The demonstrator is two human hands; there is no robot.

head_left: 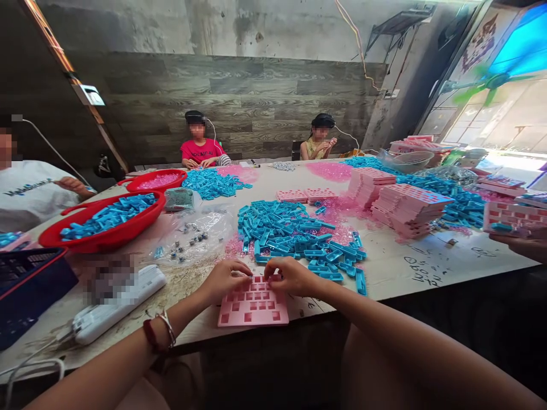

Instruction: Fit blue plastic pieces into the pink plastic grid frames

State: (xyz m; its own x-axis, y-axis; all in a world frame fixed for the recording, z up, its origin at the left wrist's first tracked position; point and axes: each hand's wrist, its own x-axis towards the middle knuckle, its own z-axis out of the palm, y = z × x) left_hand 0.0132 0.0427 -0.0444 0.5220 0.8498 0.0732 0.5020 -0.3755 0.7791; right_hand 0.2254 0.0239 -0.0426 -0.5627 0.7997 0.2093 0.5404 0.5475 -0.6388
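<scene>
A pink board (262, 319) with rows of square holes lies flat at the table's near edge. My left hand (228, 280) bends over its upper left part, thumb and fingertips drawn together. Over the upper right part is my right hand (291, 275), its fingers curled in a pinch. Whatever either hand pinches is too small or hidden to make out. Just beyond the hands lies a heap of blue plastic pieces (277, 228), with small clear pink bits (342, 212) spread behind and around it.
Red basins (102, 242) stand left, beside a plastic bag (200, 219) with small metal parts and a white power strip (119, 304). Stacked pink boards (410, 199) stand right. Co-workers (200, 145) sit around the table; another person's hand holds a board (515, 216) at right.
</scene>
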